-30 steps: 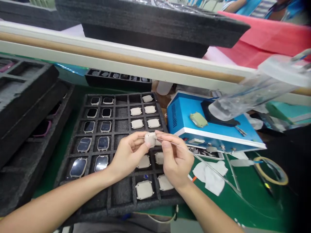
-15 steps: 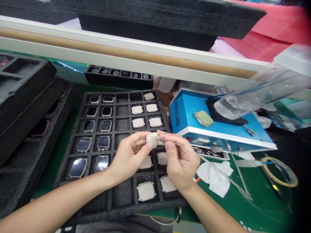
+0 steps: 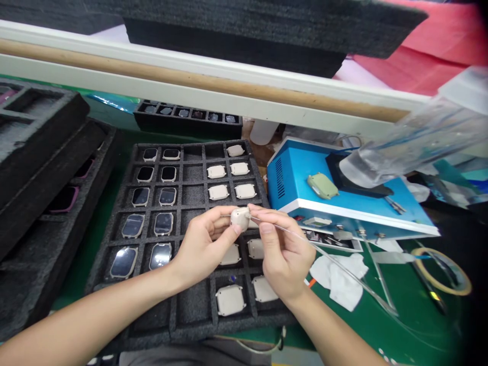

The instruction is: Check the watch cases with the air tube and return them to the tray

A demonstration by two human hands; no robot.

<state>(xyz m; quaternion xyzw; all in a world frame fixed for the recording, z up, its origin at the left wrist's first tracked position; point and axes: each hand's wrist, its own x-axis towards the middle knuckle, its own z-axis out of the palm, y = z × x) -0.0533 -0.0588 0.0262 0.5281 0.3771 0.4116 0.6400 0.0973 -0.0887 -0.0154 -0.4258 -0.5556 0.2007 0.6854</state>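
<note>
My left hand (image 3: 204,249) pinches a small beige watch case (image 3: 240,218) between thumb and fingers above the tray. Close against its right side, my right hand (image 3: 285,249) is closed on a thin, pale, tube-like tool (image 3: 290,233). The tool's tip meets the edge of the case, though the exact contact is too small to make out. Below both hands lies a black foam tray (image 3: 192,307). Watch faces with dark screens (image 3: 124,262) fill its left columns, and beige watch cases (image 3: 231,300) sit in the right ones.
A blue machine (image 3: 293,162) stands at the right, a green watch case (image 3: 323,185) and clear bottle (image 3: 377,162) on it. White cloths (image 3: 346,279) and a tape roll (image 3: 465,284) lie nearby. Stacked foam trays (image 3: 38,168) flank the left; a shelf edge (image 3: 190,81) crosses above.
Both hands keep nearly the same pose at the watch case, which looks slightly tilted compared with before. The whole view has shifted a little.
</note>
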